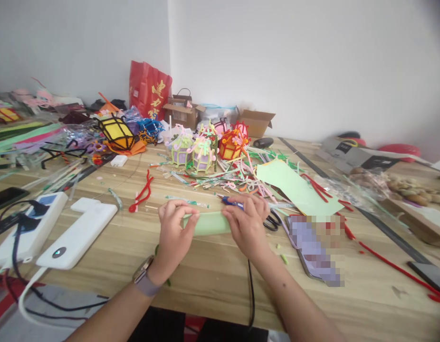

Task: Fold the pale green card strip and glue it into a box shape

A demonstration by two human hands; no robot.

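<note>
On the wooden table [213,280], left hand [173,232] and right hand [246,225] each pinch an end of the green paper strip [209,223], rolled into a partial tube, edges not yet joined; scissors [272,221] lie beside.

Two white power banks [52,232] lie well to the left. Scissors [272,221] sit just right, a blurred phone [314,247] beyond them. Small pipe-cleaner lanterns [202,151] stand farther back, a red bag [148,90] against the wall behind.
</note>
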